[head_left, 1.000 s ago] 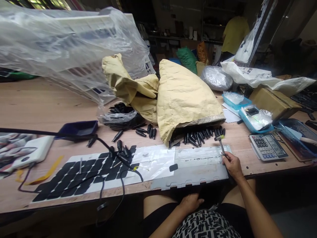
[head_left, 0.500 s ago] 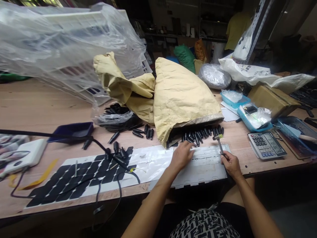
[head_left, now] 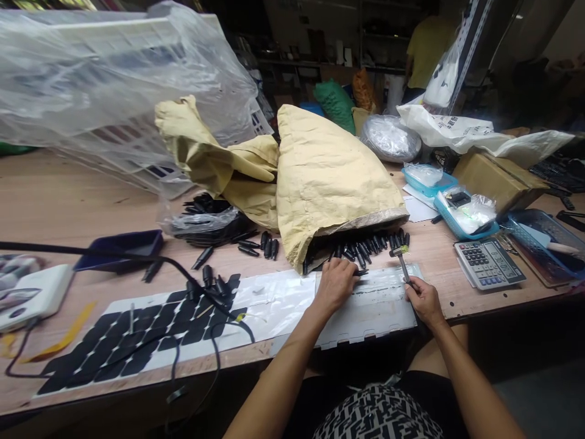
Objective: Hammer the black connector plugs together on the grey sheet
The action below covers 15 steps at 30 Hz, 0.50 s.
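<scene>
My left hand rests over the white board with its fingers closed on a black tapered part, whose end sticks out to the right. My right hand grips a small hammer by its dark handle, its metal head up and a yellow-green bit beside the head. Just beyond both hands, several loose black parts spill from the mouth of a large tan paper sack. The fingertips of my left hand are partly hidden.
Black squares on a white sheet lie left, crossed by a black cable. A dark blue tray stands beyond. To the right are a calculator, blue baskets and a carton. A person in a yellow shirt stands behind.
My left hand has closed on a black part and brought it over the board; half a second ago its fingers were apart. My right hand still holds the hammer. The view has shifted slightly.
</scene>
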### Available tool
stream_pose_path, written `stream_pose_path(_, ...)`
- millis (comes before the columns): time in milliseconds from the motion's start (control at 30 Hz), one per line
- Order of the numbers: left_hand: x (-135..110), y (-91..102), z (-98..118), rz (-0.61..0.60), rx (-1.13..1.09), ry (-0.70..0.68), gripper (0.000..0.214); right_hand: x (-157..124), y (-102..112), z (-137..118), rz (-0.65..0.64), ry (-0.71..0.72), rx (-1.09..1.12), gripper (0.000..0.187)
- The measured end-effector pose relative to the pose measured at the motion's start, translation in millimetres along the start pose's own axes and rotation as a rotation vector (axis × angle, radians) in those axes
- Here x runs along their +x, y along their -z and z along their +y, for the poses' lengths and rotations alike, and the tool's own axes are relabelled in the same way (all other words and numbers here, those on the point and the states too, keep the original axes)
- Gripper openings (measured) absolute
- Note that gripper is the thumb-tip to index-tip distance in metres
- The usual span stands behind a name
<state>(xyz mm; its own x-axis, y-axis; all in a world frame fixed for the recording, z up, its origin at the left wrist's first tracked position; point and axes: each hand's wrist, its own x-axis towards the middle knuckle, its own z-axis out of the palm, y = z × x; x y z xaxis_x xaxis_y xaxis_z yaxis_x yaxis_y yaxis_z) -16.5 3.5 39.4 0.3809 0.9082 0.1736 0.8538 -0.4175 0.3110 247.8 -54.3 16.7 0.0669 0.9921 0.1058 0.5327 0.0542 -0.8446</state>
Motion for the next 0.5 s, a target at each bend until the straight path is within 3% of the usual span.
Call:
stream_pose_path(167,-7,-17.6,20,-0.043,-0.14,-0.046,0.008,-1,0,-2,-0.001,0.003,-0.011,0.029)
stream_pose_path(367,-12,-37.5,1,0.057,-0.394,0.02,0.03,0,1,-2,-0.002,0.015,-0.016,0.027)
stream_pose_path(500,-13,-43.8,-9,0.123,-0.468,0.066,0.02,-1,1,-4,0.02,0.032,-0.057,0.026)
